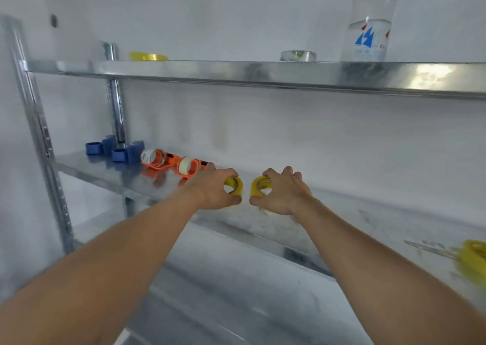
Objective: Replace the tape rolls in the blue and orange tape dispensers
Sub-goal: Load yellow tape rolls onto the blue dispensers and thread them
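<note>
Left hand (214,189): gripping yellow roll (234,185) at shelf (342,229) front edge.
Right hand (282,193): gripping second yellow roll (259,187).
Progress: blue dispensers (119,151), orange dispensers (171,162) awaiting reloading.

Only one bit of text can be made out here: "NEW" is printed in pale blue letters on the label of the clear bottle (370,21) on the top shelf (236,72), under a blue sailboat-ish logo with small red marks. More letters follow, maybe a "C", but they're too blurred to be read. Nothing else legible is seen anywhere.
</note>
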